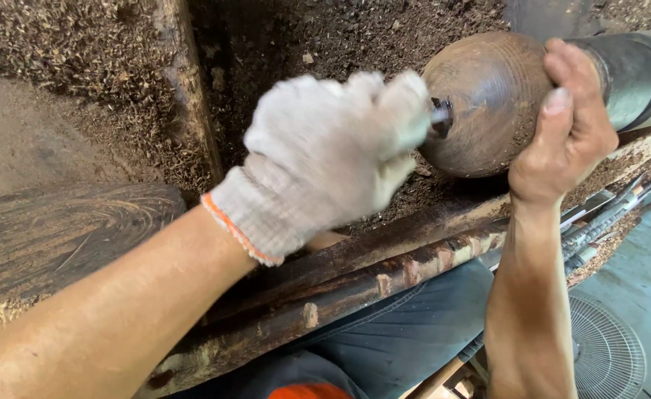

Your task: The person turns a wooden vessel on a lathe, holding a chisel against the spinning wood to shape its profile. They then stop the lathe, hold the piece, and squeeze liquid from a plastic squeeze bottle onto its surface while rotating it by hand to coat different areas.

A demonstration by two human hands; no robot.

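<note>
Head view: gloved left hand [333, 159] fisted around a tool at rounded dark wood [484, 103], bare right hand [569, 125] cupping it.

Soft, even daylight fills my view — brightest on my gloved left hand [333, 159], smeared with motion blur mid-frame, while shadow pools dark at the top centre — no harsh glare anywhere.
</note>
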